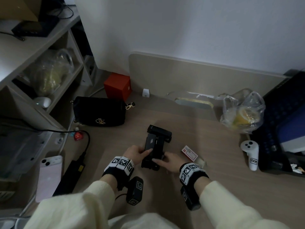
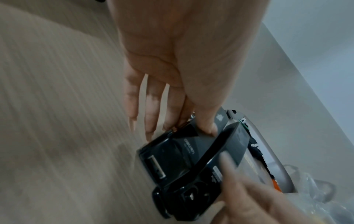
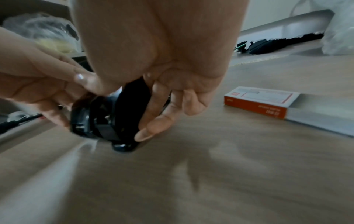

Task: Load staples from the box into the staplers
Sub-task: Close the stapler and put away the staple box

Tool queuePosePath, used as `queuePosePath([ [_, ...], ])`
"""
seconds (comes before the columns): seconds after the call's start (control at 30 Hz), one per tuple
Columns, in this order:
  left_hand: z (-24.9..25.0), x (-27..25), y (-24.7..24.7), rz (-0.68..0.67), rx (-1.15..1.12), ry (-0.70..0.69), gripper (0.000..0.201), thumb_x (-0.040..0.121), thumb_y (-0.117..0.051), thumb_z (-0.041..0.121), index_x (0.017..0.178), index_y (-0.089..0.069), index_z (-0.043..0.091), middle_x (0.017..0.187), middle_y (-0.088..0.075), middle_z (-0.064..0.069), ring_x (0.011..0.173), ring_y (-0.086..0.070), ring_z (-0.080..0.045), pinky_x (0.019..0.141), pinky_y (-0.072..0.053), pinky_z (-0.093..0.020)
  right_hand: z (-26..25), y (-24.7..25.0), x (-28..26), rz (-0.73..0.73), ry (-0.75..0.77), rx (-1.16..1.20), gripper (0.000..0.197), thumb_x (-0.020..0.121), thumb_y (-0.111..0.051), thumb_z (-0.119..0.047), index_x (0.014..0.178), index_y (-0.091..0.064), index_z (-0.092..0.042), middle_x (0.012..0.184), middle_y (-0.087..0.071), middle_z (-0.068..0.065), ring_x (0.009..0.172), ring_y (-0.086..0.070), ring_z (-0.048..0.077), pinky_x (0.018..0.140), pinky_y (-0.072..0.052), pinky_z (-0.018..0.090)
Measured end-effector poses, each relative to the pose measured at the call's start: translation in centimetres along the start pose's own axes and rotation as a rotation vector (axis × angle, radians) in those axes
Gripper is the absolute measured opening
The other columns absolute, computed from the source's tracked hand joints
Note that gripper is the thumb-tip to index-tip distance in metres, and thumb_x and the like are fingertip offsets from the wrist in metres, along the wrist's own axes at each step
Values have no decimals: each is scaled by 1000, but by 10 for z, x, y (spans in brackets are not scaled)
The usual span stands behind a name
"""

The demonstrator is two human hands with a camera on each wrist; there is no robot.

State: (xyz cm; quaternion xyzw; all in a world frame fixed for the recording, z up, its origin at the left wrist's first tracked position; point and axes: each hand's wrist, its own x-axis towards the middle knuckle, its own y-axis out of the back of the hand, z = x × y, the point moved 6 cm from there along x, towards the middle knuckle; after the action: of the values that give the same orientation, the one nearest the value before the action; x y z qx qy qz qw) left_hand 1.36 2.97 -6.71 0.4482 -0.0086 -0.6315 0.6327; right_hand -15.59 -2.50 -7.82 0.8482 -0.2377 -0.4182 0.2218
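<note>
Both hands (image 1: 137, 152) (image 1: 170, 162) apparently pinching stapler (image 1: 152, 150) — fingers curled.

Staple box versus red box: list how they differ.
The staple box is flat and white-topped with orange sides; the red box is a taller, all-red cube. The staple box lies out front with its tray slid partly out; the red box stands closed farther back. No hand touches either.

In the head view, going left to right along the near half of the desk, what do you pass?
Pink phone → black power adapter → left hand → black stapler → right hand → staple box → white controller.
</note>
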Motion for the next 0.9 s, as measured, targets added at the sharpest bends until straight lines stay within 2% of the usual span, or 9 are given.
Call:
queuePosePath([
  [0.07, 1, 0, 0, 17, -58, 35, 49, 90, -46, 61, 83, -71, 20, 79, -71, 2, 78, -68, -14, 73, -54, -29, -3, 21, -5, 72, 2, 24, 61, 81, -31, -79, 84, -58, -24, 64, -63, -3, 60, -65, 15, 66, -52, 32],
  [0.13, 2, 0, 2, 47, -98, 64, 60, 85, -43, 71, 101, -72, 20, 95, -73, 1, 90, -69, -15, 85, -55, -33, -1, 46, -4, 192, 2, 12, 58, 90, -24, -70, 80, -57, -23, 69, -63, 0, 74, -65, 22, 73, -48, 34],
  [0.17, 3, 0, 3, 53, -112, 78, 66, 80, -43, 77, 109, -69, 23, 102, -73, 2, 94, -68, -15, 88, -54, -33, 0, 56, 0, 246, 6, 3, 52, 94, -26, -63, 87, -59, -23, 79, -65, 2, 85, -65, 26, 77, -47, 35],
  [0.23, 9, -1, 2, 58, -88, 94, 79, 70, -46, 85, 125, -57, 29, 116, -68, 3, 103, -65, -18, 90, -52, -32, 3, 73, 9, 328, -14, -34, 40, 97, -34, -51, 115, -58, -24, 104, -67, 5, 103, -61, 29, 84, -48, 36],
  [0.3, 17, -2, 0, 61, -20, 69, 89, 62, -50, 88, 133, -44, 35, 121, -63, 3, 107, -62, -20, 90, -52, -33, 3, 81, 23, 328, -47, -111, 43, 96, -42, -45, 135, -45, -27, 114, -65, 5, 108, -60, 29, 89, -49, 39],
  [0.43, 18, 4, -8, 40, 50, 19, 109, 49, -61, 88, 140, -31, 37, 135, -51, 7, 118, -55, -16, 98, -49, -39, -9, 80, 52, 203, -52, -269, 56, 93, -51, -35, 145, -32, -27, 122, -62, 9, 113, -59, 31, 92, -49, 42],
  [0.6, 16, 6, -9, 9, 68, 40, 108, 53, -66, 82, 143, -32, 33, 139, -48, 6, 123, -52, -17, 102, -45, -36, -24, 80, 75, 131, -15, -292, 29, 88, -54, -20, 116, -62, -15, 109, -68, 12, 101, -63, 32, 85, -52, 40],
  [0.73, 15, 8, -9, 16, 67, 36, 108, 48, -63, 87, 139, -35, 35, 133, -54, 9, 117, -56, -15, 97, -49, -37, -20, 91, 82, 195, -49, -295, 24, 84, -56, -18, 106, -68, -18, 101, -70, 11, 94, -64, 31, 77, -53, 34],
  [0.9, 12, 7, -10, 26, 57, 49, 105, 47, -62, 86, 137, -39, 35, 129, -56, 7, 114, -57, -16, 96, -50, -39, 2, 106, 76, 283, -175, -352, 31, 84, -52, -12, 111, -66, -19, 103, -69, 12, 96, -65, 32, 74, -51, 34],
])
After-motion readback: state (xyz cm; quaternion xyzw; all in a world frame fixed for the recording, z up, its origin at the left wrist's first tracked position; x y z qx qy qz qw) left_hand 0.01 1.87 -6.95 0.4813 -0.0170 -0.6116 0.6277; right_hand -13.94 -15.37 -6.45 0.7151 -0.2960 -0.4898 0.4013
